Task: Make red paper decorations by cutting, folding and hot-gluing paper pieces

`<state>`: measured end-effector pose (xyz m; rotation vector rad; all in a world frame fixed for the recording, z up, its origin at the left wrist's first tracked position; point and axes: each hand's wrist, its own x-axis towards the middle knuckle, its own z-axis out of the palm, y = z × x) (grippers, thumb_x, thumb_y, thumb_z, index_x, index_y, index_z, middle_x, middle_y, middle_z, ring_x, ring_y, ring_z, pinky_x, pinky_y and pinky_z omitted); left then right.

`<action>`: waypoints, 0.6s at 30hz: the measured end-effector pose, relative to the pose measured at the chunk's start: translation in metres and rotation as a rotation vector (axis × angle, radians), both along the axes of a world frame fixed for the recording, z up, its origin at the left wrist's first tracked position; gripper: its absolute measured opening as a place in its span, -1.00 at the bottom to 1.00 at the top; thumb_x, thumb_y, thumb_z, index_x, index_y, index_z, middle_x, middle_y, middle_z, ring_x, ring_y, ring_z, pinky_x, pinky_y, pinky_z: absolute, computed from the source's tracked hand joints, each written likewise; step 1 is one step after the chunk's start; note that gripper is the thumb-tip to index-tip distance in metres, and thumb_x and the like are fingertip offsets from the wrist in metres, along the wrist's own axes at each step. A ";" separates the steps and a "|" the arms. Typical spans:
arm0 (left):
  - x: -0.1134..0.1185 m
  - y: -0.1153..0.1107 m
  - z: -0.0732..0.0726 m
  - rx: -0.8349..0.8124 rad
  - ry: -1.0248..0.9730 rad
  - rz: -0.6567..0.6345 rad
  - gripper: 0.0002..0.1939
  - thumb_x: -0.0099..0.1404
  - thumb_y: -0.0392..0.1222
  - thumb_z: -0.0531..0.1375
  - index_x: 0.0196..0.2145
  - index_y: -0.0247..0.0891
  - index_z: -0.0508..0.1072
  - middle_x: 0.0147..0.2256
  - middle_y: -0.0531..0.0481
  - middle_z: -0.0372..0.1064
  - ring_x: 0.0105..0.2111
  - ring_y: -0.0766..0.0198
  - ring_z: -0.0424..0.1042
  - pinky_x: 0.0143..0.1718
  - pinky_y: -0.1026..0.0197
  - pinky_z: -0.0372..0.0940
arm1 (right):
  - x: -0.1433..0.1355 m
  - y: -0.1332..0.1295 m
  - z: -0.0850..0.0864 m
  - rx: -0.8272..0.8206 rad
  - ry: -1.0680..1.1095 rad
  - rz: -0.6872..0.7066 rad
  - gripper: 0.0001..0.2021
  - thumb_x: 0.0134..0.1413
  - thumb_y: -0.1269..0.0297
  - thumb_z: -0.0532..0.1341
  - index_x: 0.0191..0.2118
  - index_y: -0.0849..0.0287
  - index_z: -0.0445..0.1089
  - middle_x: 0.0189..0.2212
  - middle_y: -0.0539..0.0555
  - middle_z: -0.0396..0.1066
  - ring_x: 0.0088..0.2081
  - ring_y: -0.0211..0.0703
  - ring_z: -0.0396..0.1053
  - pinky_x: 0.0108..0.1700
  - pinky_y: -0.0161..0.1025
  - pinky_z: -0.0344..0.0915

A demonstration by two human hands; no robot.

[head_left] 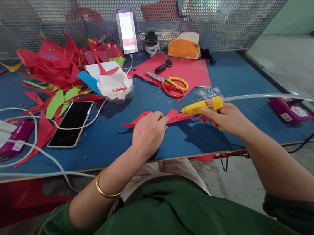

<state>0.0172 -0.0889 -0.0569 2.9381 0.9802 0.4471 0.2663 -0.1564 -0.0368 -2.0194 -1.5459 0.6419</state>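
Note:
A yellow glue gun (199, 107) is gripped in my right hand (229, 118), and its nozzle points left at a piece of red paper (174, 114). From the gun's rear a long, clear glue stick (262, 97) runs off to the right. My left hand (149, 132) has its fingers bent over the red paper and holds it against the table; part of the paper is hidden under that hand. The tip of the nozzle is at or just above the paper; I cannot tell if they touch.
Scissors (174, 84) lie on a red sheet (197, 71) behind. A phone (71, 123), a bowl (117, 94), cables and a heap of red paper pieces (50, 62) occupy the left of the blue table (115, 150). Purple packs (290, 109) sit at both sides; perforated metal stands behind.

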 end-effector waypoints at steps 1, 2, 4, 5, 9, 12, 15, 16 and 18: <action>0.005 0.000 0.001 -0.002 0.023 0.001 -0.79 0.43 -0.26 0.07 -0.12 -0.31 0.50 -0.15 -0.11 0.46 -0.21 0.16 0.44 -0.24 0.15 0.28 | 0.001 -0.001 -0.001 -0.007 0.008 -0.005 -0.46 0.11 -0.24 0.09 -0.53 0.13 0.50 -0.74 -0.02 0.24 -0.66 -0.26 0.18 -0.58 -0.27 0.11; 0.008 0.000 0.002 0.000 0.044 0.000 -0.78 0.44 -0.27 0.06 -0.12 -0.31 0.50 -0.15 -0.11 0.46 -0.22 0.16 0.43 -0.27 0.16 0.27 | 0.002 -0.001 -0.003 -0.014 0.018 -0.014 -0.45 0.11 -0.25 0.09 -0.52 0.14 0.51 -0.73 -0.01 0.25 -0.66 -0.26 0.18 -0.58 -0.26 0.11; 0.012 0.001 0.002 0.003 0.070 0.003 -0.76 0.45 -0.28 0.03 -0.14 -0.30 0.51 -0.16 -0.12 0.46 -0.24 0.17 0.43 -0.30 0.16 0.25 | 0.002 -0.004 -0.006 -0.024 0.036 -0.039 -0.43 0.10 -0.26 0.08 -0.50 0.16 0.52 -0.73 -0.01 0.25 -0.66 -0.27 0.17 -0.57 -0.26 0.11; 0.012 0.000 0.002 0.003 0.070 0.013 -0.76 0.45 -0.28 0.03 -0.15 -0.30 0.51 -0.16 -0.11 0.46 -0.25 0.18 0.43 -0.31 0.16 0.24 | 0.002 -0.005 -0.007 -0.023 0.043 -0.052 -0.42 0.09 -0.27 0.08 -0.49 0.17 0.52 -0.72 -0.01 0.25 -0.66 -0.27 0.17 -0.57 -0.26 0.11; 0.018 0.000 0.002 -0.028 0.058 0.027 -0.78 0.43 -0.28 0.06 -0.18 -0.29 0.52 -0.15 -0.11 0.46 -0.24 0.19 0.43 -0.30 0.17 0.24 | 0.001 -0.008 -0.011 0.013 0.079 -0.088 -0.39 0.08 -0.30 0.07 -0.49 0.19 0.51 -0.70 0.01 0.26 -0.62 -0.25 0.21 -0.53 -0.26 0.12; 0.029 0.000 0.003 -0.048 0.099 -0.004 -0.80 0.41 -0.28 0.08 -0.19 -0.29 0.51 -0.17 -0.10 0.46 -0.22 0.14 0.43 -0.31 0.14 0.23 | 0.001 -0.009 -0.013 0.026 0.081 -0.093 -0.37 0.07 -0.31 0.06 -0.49 0.20 0.51 -0.70 0.01 0.26 -0.62 -0.25 0.21 -0.51 -0.25 0.13; 0.038 0.000 0.004 -0.032 0.139 -0.025 -0.80 0.41 -0.31 0.06 -0.22 -0.30 0.49 -0.23 -0.10 0.45 -0.22 0.11 0.42 -0.32 0.12 0.21 | 0.001 -0.011 -0.014 0.027 0.068 -0.081 -0.37 0.08 -0.31 0.05 -0.48 0.20 0.51 -0.71 0.00 0.25 -0.62 -0.25 0.21 -0.51 -0.25 0.13; 0.038 0.000 0.004 -0.021 0.143 -0.030 -0.79 0.42 -0.31 0.05 -0.24 -0.30 0.49 -0.24 -0.10 0.45 -0.23 0.11 0.42 -0.33 0.11 0.20 | 0.002 -0.012 -0.013 0.031 0.067 -0.075 -0.37 0.09 -0.31 0.04 -0.48 0.20 0.51 -0.71 0.00 0.25 -0.62 -0.25 0.21 -0.51 -0.25 0.13; 0.037 0.000 0.003 0.009 0.139 -0.036 -0.79 0.42 -0.30 0.04 -0.27 -0.29 0.48 -0.26 -0.10 0.45 -0.25 0.11 0.41 -0.34 0.10 0.17 | 0.003 -0.016 -0.012 0.034 0.060 -0.059 -0.38 0.10 -0.31 0.04 -0.48 0.19 0.51 -0.71 -0.01 0.25 -0.62 -0.25 0.21 -0.51 -0.26 0.14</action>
